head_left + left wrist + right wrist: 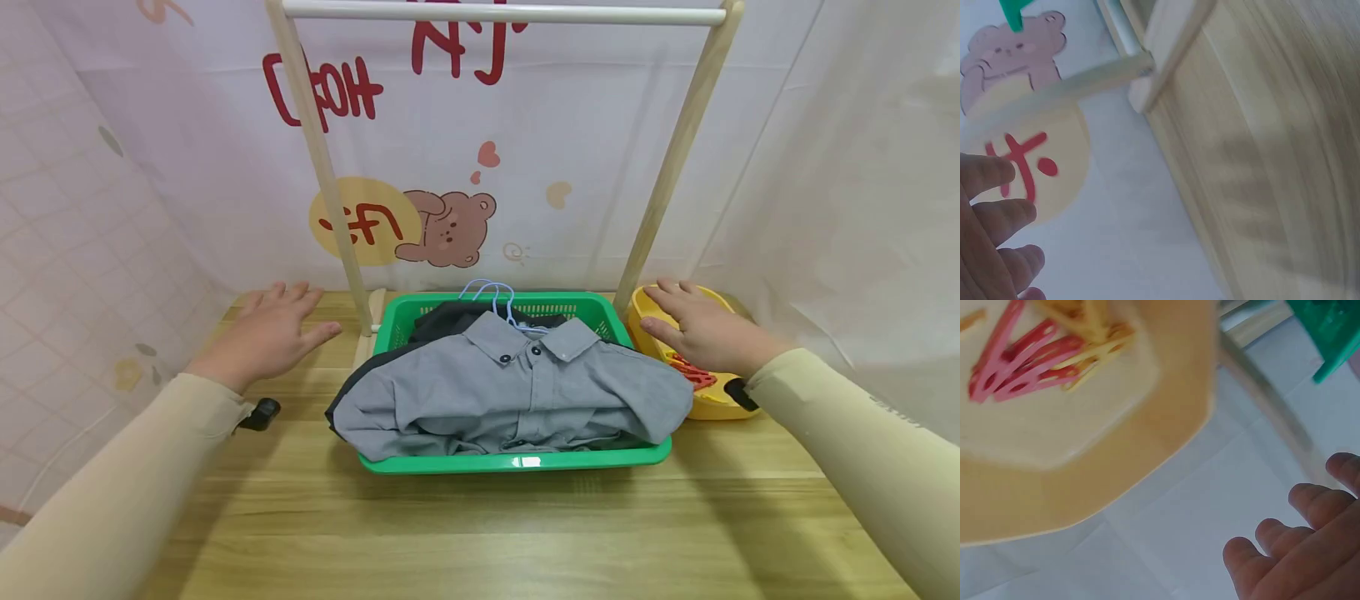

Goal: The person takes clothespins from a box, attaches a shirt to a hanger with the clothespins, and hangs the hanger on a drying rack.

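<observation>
Between the two hands, a green basket (pixel 517 463) stands on the table with a grey button-up shirt (pixel 465 383) draped across its top. Dark clothing (pixel 447 320) shows beneath and behind the shirt, and light-blue hanger hooks (pixel 497 290) rise at the collar. My left hand (pixel 272 335) is spread left of the basket, holding nothing; in the left wrist view its fingers (pixel 1007 219) extend loosely. Over the yellow bin (pixel 723 408) on the right, my right hand (pixel 708 327) hovers with fingers extended and nothing in its grasp. Red and yellow clothespins (pixel 1029 362) lie inside that bin.
A wooden rack frames the basket, with its left post (pixel 322 162), right post (pixel 678 158) and a white top bar (pixel 502 12) overhead. Behind it hangs a printed cloth (pixel 570 108) with a bear drawing. The wooden table (pixel 480 533) extends in front.
</observation>
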`<state>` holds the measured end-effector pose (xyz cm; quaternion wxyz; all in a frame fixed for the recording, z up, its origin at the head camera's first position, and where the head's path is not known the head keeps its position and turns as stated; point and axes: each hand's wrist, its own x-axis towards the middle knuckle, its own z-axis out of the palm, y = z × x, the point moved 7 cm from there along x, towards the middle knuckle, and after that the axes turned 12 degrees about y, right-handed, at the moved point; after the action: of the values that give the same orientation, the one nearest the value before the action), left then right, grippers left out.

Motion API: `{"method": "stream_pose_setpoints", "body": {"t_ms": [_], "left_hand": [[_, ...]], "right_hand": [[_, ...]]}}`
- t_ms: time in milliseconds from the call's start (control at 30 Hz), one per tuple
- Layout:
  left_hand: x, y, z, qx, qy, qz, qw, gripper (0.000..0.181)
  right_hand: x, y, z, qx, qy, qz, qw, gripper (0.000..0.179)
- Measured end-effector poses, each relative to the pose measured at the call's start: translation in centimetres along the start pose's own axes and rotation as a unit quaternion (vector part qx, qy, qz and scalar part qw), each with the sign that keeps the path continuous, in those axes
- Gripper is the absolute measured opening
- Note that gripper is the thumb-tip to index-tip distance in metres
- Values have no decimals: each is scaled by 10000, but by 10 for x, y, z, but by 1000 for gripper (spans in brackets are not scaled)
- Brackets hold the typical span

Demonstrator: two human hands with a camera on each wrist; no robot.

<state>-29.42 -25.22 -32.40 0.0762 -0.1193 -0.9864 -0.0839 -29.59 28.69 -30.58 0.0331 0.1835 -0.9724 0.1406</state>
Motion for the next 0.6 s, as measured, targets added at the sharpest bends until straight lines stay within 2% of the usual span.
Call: {"method": "stream_pose_setpoints", "body": {"t_ms": [167, 333, 600], "left_hand": [[-2, 17, -3, -76, -2, 152, 9999, 94], [-5, 34, -3, -94, 30, 332, 9994, 89], [-13, 61, -6, -184, 44, 652, 9977, 85]], "right_hand": [[-2, -24, 0, -40, 39, -365, 9993, 73], [-4, -44, 4, -12, 5, -548, 9985, 73], [-7, -56, 11, -37, 52, -754, 9971, 74]]}}
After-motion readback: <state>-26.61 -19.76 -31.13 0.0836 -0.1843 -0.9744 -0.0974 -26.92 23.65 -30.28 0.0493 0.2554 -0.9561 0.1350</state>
